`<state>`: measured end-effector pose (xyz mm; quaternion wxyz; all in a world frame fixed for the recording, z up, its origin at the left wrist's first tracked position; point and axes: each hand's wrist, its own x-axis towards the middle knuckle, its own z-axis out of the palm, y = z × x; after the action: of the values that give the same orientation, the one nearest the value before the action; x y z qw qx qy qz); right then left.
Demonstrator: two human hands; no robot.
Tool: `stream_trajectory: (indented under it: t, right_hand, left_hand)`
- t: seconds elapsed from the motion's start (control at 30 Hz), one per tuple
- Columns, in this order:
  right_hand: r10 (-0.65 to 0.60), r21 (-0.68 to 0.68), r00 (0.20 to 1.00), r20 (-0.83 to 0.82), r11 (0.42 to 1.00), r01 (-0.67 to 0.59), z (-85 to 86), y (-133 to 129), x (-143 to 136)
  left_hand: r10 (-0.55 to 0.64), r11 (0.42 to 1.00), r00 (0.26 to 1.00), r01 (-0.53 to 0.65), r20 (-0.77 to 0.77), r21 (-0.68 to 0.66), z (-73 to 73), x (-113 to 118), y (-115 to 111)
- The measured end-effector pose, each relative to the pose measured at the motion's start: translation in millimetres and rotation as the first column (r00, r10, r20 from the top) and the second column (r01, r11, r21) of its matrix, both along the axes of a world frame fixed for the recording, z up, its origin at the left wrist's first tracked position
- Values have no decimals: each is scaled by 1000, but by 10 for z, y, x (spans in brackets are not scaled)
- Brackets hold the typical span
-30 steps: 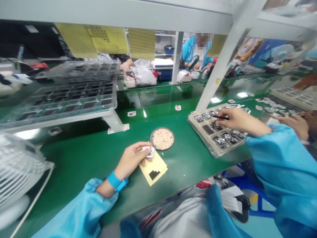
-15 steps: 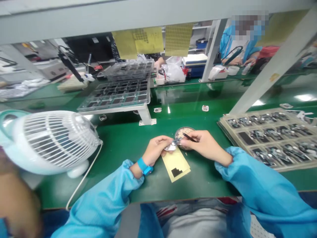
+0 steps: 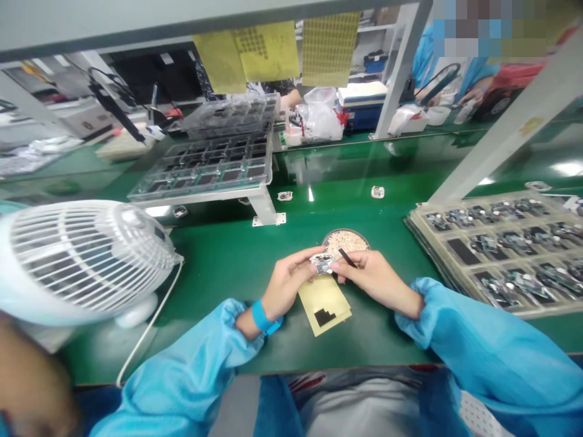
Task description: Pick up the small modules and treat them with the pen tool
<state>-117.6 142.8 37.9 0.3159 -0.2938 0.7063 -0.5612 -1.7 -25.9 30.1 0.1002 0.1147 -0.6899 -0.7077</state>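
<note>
Right hand [image 3: 376,280] moved off tray [image 3: 449,233], closed on black tool [image 3: 347,258]; my left fingers [image 3: 303,255] pinch case [image 3: 322,265]: slack grip could drop it.

I counted one held white part [image 3: 323,263], one black tool [image 3: 347,257], one round dish [image 3: 345,230], one fan [image 3: 91,261], three adjacent hanging sheets [image 3: 268,51]

No writing can be read; the hanging yellow sheets [image 3: 268,51] bear what seems blurred print.
</note>
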Motion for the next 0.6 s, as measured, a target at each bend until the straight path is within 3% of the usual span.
stream_trajectory:
  t: [0.23, 0.6]
  right_hand:
    - [-45, -6, 999, -18, 999, 45, -29, 12, -14]
    - [-73, 13, 994, 82, 997, 72, -2, 6, 33]
  left_hand:
    - [-26, 995, 999, 29, -26, 97, -16, 11, 79]
    - [56, 972, 998, -57, -9, -228, -85, 9, 103]
